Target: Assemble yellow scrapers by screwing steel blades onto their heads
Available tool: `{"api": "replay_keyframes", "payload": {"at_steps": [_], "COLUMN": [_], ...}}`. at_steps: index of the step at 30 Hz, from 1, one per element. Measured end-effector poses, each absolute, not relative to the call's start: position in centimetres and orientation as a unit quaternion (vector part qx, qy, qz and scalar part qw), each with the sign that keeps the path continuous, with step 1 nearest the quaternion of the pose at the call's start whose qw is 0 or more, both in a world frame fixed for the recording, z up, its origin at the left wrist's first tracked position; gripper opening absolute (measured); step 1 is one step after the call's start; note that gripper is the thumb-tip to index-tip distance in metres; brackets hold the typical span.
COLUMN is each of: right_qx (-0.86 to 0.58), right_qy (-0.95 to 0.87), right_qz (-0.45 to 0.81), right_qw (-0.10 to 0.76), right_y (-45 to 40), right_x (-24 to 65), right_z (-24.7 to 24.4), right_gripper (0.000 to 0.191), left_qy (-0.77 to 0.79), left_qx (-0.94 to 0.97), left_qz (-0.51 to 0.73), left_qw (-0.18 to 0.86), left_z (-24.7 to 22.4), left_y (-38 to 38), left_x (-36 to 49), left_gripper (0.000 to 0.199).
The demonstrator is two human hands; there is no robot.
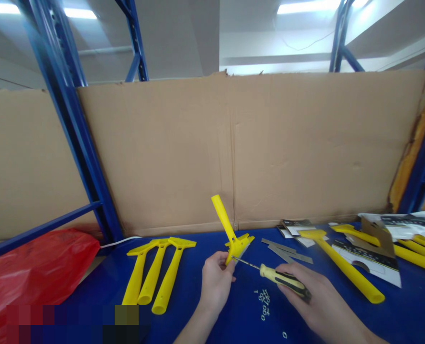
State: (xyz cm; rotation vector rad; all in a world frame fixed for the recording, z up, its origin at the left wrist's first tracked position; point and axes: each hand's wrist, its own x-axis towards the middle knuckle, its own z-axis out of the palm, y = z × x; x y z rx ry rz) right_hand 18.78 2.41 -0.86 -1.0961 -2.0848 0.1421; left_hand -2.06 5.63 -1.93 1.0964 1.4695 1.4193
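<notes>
Right grip (310, 289) near fasteners (267, 301), metal strips (284, 247)

the tool i held (236, 248) was bright yellow, with a greyish edge along its head; my screwdriver (268, 274) mixed pale yellow and black on its handle. the three tools to my left (153, 271) were plain yellow, as was the loose tool to my right (346, 269). i had a deep blue surface (183, 310), grey strips (282, 251), silvery small parts (267, 310), black-and-white packaging (368, 267), a red plastic bag (47, 267), blue posts (86, 157) and a brown cardboard panel (287, 143).
</notes>
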Motion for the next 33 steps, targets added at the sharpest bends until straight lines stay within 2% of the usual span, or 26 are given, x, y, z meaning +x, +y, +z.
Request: {"api": "replay_keyframes", "payload": {"at_steps": [4, 7, 12, 15, 20, 28, 31, 33], "right_qx": [-0.417, -0.437, -0.472, -0.460, -0.468, -0.454, -0.457, -0.462], "right_qy": [-0.810, -0.769, -0.699, -0.680, -0.672, -0.725, -0.732, -0.734], "right_qz": [0.068, 0.085, 0.214, 0.239, 0.308, 0.161, 0.158, 0.183], "right_qw": [0.406, 0.459, 0.492, 0.518, 0.484, 0.491, 0.481, 0.464], "right_y": [2.6, 2.8, 2.5, 2.0, 2.1, 1.6, 1.2, 1.2], "right_x": [18.9, 18.8, 18.5, 18.2, 18.3, 18.7, 18.6, 18.5], "right_z": [-1.1, -1.4, -1.5, -1.5, -2.0, -1.6, -1.3, -1.4], "right_gripper": [0.014, 0.016, 0.023, 0.026, 0.021, 0.022, 0.030, 0.028], "left_qy": [0.591, 0.598, 0.594, 0.599, 0.609, 0.626, 0.629, 0.633], "left_qx": [0.452, 0.478, 0.525, 0.531, 0.543, 0.568, 0.567, 0.564], "left_qz": [0.545, 0.528, 0.512, 0.505, 0.494, 0.472, 0.469, 0.468], "left_qw": [0.387, 0.368, 0.330, 0.323, 0.300, 0.252, 0.249, 0.251], "left_z": [-2.1, -2.5, -3.4, -3.6, -3.8, -4.1, -4.1, -4.1], "left_y": [5.6, 5.8, 6.2, 6.3, 6.2, 6.1, 6.2, 6.2], "left_x": [-2.0, -2.1, -2.3, -2.5, -2.5, -2.5, -2.6, -2.6], "left_gripper": [0.007, 0.008, 0.010, 0.011, 0.010, 0.010, 0.010, 0.010]}}
